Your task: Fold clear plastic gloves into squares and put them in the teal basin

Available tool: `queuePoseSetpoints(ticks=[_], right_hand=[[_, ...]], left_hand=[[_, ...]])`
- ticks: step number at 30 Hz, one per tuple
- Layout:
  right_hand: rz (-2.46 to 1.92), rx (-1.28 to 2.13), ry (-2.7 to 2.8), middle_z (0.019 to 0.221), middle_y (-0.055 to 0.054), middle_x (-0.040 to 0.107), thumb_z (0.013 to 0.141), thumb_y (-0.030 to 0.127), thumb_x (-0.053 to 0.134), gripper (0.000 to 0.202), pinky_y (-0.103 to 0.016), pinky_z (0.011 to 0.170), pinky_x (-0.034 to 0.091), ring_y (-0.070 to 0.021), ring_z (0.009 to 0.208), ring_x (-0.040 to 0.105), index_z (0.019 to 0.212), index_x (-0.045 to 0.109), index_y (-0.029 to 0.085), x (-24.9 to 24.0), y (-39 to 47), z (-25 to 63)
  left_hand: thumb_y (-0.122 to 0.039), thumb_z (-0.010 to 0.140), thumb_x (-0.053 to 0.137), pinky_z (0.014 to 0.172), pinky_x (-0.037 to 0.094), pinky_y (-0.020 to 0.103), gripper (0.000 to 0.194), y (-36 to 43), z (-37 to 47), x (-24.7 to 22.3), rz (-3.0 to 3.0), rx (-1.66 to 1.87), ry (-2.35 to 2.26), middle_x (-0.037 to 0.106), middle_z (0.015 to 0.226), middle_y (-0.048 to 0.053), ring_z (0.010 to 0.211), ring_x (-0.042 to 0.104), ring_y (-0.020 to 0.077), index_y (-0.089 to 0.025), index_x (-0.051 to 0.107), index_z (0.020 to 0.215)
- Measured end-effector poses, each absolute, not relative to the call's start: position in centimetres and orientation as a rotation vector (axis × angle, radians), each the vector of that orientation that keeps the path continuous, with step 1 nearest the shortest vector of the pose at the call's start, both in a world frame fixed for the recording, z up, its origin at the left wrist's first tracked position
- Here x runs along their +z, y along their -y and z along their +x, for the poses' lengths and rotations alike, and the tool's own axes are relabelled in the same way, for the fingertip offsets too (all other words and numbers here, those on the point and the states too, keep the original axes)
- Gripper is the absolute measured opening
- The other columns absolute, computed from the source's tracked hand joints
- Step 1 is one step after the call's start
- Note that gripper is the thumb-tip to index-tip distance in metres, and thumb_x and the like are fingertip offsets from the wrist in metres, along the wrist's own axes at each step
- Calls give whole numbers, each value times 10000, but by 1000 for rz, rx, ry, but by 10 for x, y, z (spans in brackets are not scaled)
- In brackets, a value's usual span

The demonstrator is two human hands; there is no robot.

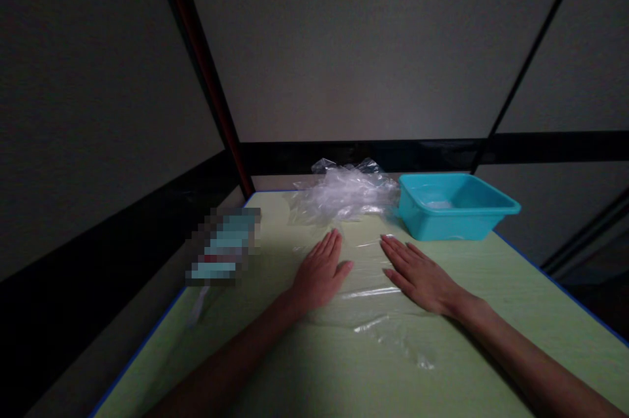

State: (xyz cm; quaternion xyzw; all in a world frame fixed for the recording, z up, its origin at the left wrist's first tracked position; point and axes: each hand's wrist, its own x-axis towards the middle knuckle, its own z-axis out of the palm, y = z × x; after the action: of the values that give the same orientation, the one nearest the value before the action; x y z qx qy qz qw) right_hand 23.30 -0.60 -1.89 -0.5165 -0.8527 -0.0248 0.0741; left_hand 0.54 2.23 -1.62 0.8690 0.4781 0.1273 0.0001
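Left hand (319,277) and right hand (421,279) lie flat, each grip holding nothing, and uneven dragging could crease the clear film (371,292)

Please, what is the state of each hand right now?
Left hand: open, flat on clear plastic sheet, gripping nothing.
Right hand: open, flat on the same sheet, gripping nothing.

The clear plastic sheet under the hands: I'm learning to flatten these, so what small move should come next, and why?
Probably slide the right hand toward the body, pressing lightly, with the left hand steadying the clear plastic sheet. Both hands lie flat farther up, while its near end looks creased.
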Motion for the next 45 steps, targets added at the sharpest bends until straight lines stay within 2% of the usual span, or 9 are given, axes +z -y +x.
queuePoseSetpoints(ticks=[9,14,20,26,30,35,40,45], right_hand=[[-1520,-51,2537,1400,-97,216,898,459,207,572,-401,1037,211,-186,1288,176,1359,215,121,-18,0,225],[-1537,-46,2558,1401,-103,205,900,460,193,587,-396,1042,200,-185,1290,166,1355,216,90,-15,1,225],[-1553,-33,2551,1403,-92,203,895,489,178,600,-403,1043,196,-180,1289,162,1357,213,107,-17,1,225],[-1650,-39,2479,1394,-137,226,884,512,187,649,-408,1038,206,-210,1285,188,1341,249,56,-8,3,226],[-1414,-2,2598,1399,-133,220,897,467,195,606,-385,1043,200,-206,1287,192,1351,235,67,12,-1,190],[-1201,170,2739,1387,-146,253,902,450,179,604,-398,1043,194,-217,1283,208,1351,228,49,13,-23,141],[-1361,166,2706,1403,-132,211,895,483,150,630,-419,1045,164,-223,1293,168,1355,218,59,-4,-48,158],[-1385,146,2680,1410,-99,208,881,521,130,642,-403,1050,138,-194,1297,160,1366,199,104,-9,-54,172]], left_hand=[[-392,844,385,1037,243,357,601,-30,-3,-19,2771,442,-1489,242,1379,186,1284,199,219,-27,262,1305],[-392,835,394,1040,230,354,628,-27,-12,-16,2757,341,-1562,236,1381,195,1283,208,233,8,264,1301],[-408,846,377,1035,235,353,628,-25,-19,-18,2767,324,-1605,249,1378,196,1284,210,237,16,276,1297],[-429,849,377,1033,242,359,618,-25,-16,-20,2781,357,-1616,287,1361,196,1274,240,247,12,320,1279],[-414,842,395,1029,255,369,593,-25,-16,-22,2810,406,-1617,312,1351,193,1267,257,250,-1,350,1264],[-303,825,423,1034,260,346,533,-25,-16,-25,2828,435,-1619,329,1348,174,1263,273,227,-17,351,1269],[-427,841,396,1036,251,366,597,-24,-14,-24,2821,421,-1630,318,1348,190,1264,264,249,2,370,1255],[-433,836,410,1034,252,369,619,-24,-15,-20,2795,389,-1631,302,1353,197,1269,249,253,12,357,1262]])
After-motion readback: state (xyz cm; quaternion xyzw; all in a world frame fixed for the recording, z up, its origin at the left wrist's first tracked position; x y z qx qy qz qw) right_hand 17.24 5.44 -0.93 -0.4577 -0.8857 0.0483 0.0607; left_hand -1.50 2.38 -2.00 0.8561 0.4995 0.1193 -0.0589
